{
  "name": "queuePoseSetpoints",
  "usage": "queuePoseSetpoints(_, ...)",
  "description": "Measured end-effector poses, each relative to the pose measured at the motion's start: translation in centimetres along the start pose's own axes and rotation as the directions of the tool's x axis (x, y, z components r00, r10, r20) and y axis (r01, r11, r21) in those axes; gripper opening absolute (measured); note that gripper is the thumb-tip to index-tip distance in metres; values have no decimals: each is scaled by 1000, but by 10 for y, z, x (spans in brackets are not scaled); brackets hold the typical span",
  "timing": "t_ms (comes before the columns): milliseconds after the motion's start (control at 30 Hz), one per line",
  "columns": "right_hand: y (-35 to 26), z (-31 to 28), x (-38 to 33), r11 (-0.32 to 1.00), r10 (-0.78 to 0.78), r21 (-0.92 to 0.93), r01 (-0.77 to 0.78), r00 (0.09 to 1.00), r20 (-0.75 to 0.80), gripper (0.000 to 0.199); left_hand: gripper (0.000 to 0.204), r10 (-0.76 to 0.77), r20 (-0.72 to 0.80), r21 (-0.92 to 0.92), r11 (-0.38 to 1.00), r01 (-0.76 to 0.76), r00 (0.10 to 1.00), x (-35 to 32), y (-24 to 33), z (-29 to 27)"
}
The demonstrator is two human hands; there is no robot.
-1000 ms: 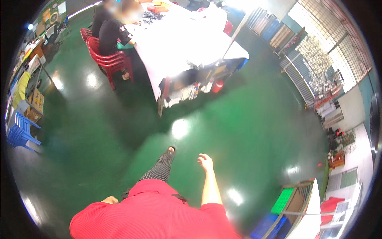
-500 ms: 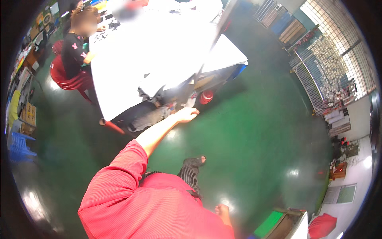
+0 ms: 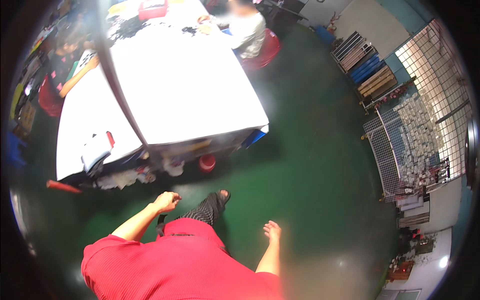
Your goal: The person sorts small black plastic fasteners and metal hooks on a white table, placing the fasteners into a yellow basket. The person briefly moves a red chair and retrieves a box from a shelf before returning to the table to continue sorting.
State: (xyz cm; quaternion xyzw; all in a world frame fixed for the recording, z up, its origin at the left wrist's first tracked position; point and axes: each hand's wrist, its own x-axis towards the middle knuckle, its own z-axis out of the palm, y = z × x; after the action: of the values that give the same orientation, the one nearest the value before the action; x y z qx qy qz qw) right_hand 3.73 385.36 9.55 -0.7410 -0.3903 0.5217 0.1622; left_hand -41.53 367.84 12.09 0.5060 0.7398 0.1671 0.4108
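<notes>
My left hand (image 3: 166,201) hangs over the green floor in front of my body, a little short of the white table's (image 3: 200,100) near edge. Its fingers are loosely curled and apart, with nothing seen in them. To the right, my right hand (image 3: 272,230) is held over the floor, fingers slightly bent and apart, also without anything in it. Neither hand touches a thing. On the table's near left corner lie a dark and white bundle (image 3: 96,156) and a small red object (image 3: 110,139).
Below the table edge are a red tub (image 3: 207,162), pale cloth-like items (image 3: 120,179) and a red tube (image 3: 64,187). A pole (image 3: 120,95) crosses the table view. Two people sit at the table on red chairs (image 3: 265,50). A white mesh rack (image 3: 382,155) stands right.
My body has moved rightward along the table, which now lies farther left. The left hand has come back from near the table edge toward my body; the right hand has swung forward.
</notes>
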Motion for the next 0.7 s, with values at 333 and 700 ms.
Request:
queuePoseSetpoints(333, -75, -135, 184, 959, 246, -163, -230, 966, 85, 32, 24, 831, 79, 129, 540, -832, 551, 391, 437, -7)
queuePoseSetpoints(700, -21, -389, 592, 11, -322, -802, 597, 762, 562, 22, 30, 481, 143, 146, 854, -499, 865, 623, 482, 86)
